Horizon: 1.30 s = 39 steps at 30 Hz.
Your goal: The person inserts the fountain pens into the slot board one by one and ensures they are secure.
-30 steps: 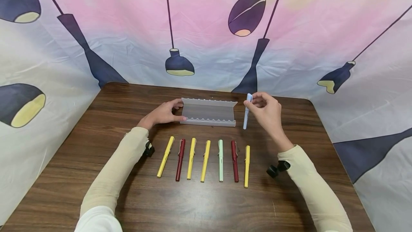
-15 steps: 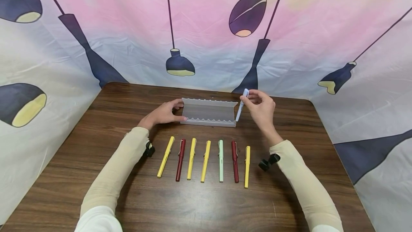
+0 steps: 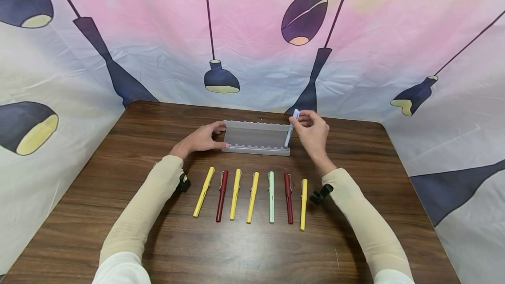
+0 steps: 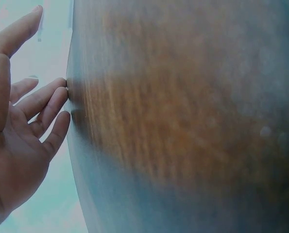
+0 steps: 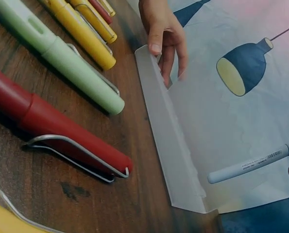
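Observation:
My right hand (image 3: 313, 134) pinches a capped pale-blue pen (image 3: 292, 129) near its upper end. The pen tilts over the right end of a grey-white pen tray (image 3: 254, 149) with scalloped edges, its lower tip overlapping the front edge in the head view. Its barrel (image 5: 251, 166) carries small print and a barcode in the right wrist view, where only fingertips of the right hand show. My left hand (image 3: 201, 138) spans the tray's left end, thumb at the front rim, fingers toward the back. In the left wrist view its fingers (image 4: 49, 104) are loosely extended.
In front of the tray lies a row of capped pens: several yellow ones (image 3: 252, 197), two dark-red ones (image 3: 222, 196) and a mint-green one (image 3: 271, 197). They rest on a brown wooden table (image 3: 244, 257). A fabric backdrop with printed lamps (image 3: 222, 76) stands behind the table.
My right hand has carried the pale-blue pen leftward from beside the tray to over its right end, the pen tilting more. The left hand, tray and row of pens stay put.

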Available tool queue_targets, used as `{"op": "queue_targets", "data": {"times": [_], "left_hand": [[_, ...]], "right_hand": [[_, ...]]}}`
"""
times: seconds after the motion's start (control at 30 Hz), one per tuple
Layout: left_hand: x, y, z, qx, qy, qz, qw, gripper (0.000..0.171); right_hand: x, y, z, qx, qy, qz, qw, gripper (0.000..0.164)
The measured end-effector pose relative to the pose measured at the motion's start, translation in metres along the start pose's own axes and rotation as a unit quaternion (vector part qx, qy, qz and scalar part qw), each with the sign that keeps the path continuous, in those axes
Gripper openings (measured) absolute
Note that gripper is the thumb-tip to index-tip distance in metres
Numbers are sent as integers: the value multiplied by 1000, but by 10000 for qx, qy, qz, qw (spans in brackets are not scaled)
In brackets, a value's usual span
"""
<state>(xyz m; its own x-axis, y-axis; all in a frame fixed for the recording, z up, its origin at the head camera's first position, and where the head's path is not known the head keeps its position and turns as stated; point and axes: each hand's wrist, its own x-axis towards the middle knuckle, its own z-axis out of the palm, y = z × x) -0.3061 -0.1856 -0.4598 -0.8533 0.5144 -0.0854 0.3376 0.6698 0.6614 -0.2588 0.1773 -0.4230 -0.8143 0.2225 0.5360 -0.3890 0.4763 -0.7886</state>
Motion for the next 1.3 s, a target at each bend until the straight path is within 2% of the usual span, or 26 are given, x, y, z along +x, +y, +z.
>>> {"op": "queue_targets", "data": {"times": [0.93,1.3], "left_hand": [[1,-2,-1,-24,-27,34,10000,95],[0,-2,1,-54,-15,51,10000,95]], "right_hand": [[-12,12,12,-323,-390,152,9986,28],[-10,16,14,-567,-446,-272,9970,36]]}}
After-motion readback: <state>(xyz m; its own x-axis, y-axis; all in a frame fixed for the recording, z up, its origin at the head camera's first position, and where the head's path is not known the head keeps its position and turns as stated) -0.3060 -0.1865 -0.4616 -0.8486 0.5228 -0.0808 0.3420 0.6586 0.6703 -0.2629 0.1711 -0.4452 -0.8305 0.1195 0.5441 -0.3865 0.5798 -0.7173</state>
